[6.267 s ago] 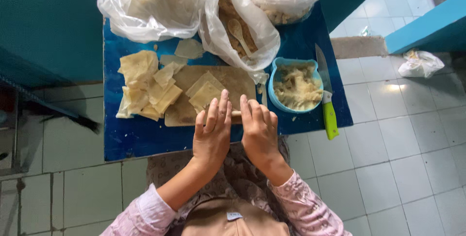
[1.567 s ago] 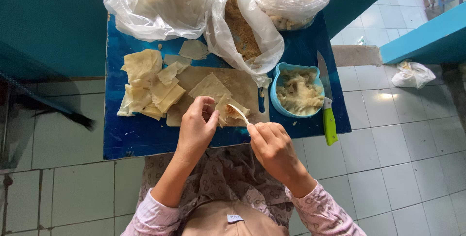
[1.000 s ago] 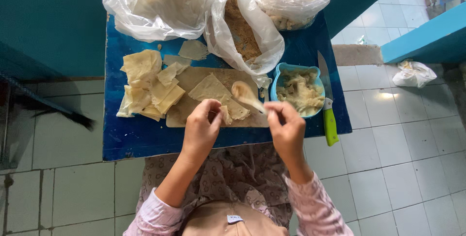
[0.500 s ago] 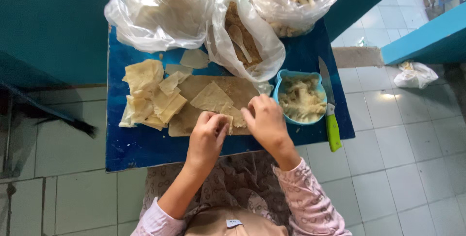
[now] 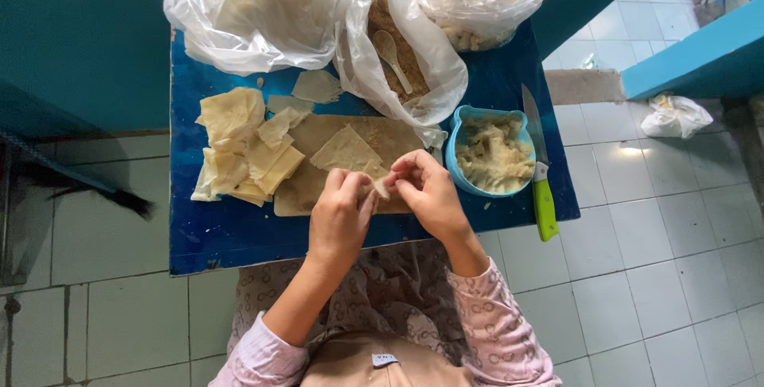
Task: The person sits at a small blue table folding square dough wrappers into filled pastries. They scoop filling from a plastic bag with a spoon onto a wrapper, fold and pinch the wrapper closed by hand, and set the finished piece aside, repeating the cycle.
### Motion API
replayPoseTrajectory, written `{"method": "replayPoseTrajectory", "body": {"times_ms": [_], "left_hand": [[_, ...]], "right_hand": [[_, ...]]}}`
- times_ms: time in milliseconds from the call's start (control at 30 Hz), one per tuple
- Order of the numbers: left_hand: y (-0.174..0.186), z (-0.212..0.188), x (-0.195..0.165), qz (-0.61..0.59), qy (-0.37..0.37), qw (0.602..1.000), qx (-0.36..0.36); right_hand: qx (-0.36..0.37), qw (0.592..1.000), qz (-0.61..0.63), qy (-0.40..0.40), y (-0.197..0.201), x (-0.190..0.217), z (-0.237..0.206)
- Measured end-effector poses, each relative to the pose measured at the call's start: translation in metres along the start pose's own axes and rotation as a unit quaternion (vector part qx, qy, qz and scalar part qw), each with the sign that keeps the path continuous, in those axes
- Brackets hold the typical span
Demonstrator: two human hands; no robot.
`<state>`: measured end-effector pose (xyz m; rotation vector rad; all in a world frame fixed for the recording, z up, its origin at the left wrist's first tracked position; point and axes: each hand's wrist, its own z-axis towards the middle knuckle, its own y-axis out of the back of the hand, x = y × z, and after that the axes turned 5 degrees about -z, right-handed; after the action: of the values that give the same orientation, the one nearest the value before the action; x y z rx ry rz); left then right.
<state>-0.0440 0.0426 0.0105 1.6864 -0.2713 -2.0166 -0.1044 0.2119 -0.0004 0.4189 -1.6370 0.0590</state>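
Wrapper piece (image 5: 380, 187) — pinched between fingers of both hands, left hand (image 5: 341, 218), right hand (image 5: 430, 193).

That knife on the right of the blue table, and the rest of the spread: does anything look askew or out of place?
The knife lies with its green handle past the front edge of the blue table, which looks precarious. A few crumbs lie near the loose wrapper pieces. Both hands, left hand and right hand, pinch one wrapper; nothing looks spilled.

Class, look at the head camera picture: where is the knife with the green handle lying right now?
The knife lies on the right side of the blue table, just right of the blue bowl, with its green handle toward the person.
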Motion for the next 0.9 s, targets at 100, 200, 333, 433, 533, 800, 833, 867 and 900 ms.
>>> {"method": "replayPoseTrajectory", "body": {"times_ms": [100,200,333,433,533,800,833,867,900], "left_hand": [[0.0,0.002,0.003,-0.029,-0.024,0.999,0.002],[0.0,0.006,0.008,-0.004,-0.093,0.996,-0.009],[0.01,0.006,0.014,0.073,-0.144,0.985,0.058],[0.022,0.012,0.019,0.118,-0.223,0.963,0.096],[0.035,0.019,0.022,0.16,-0.294,0.933,0.132],[0.035,0.031,0.03,0.195,-0.394,0.884,0.16],[0.032,0.032,0.032,0.165,-0.364,0.902,0.163],[0.028,0.033,0.033,0.132,-0.333,0.919,0.167],[0.023,0.035,0.034,0.1,-0.303,0.932,0.17]], "right_hand": [[0.005,1.0,-0.008,0.018,-0.007,-0.003,0.0],[0.007,0.996,-0.086,0.019,-0.009,0.004,-0.003],[0.012,0.954,-0.266,0.14,-0.002,0.02,-0.011],[0.018,0.89,-0.387,0.242,0.004,0.029,-0.021],[0.021,0.813,-0.47,0.342,0.012,0.031,-0.027],[-0.02,0.889,-0.358,0.285,0.004,0.015,-0.012],[-0.027,0.902,-0.341,0.265,0.002,0.013,-0.01],[-0.034,0.914,-0.323,0.244,0.001,0.011,-0.01],[-0.036,0.918,-0.32,0.232,0.0,0.01,-0.009]]}}
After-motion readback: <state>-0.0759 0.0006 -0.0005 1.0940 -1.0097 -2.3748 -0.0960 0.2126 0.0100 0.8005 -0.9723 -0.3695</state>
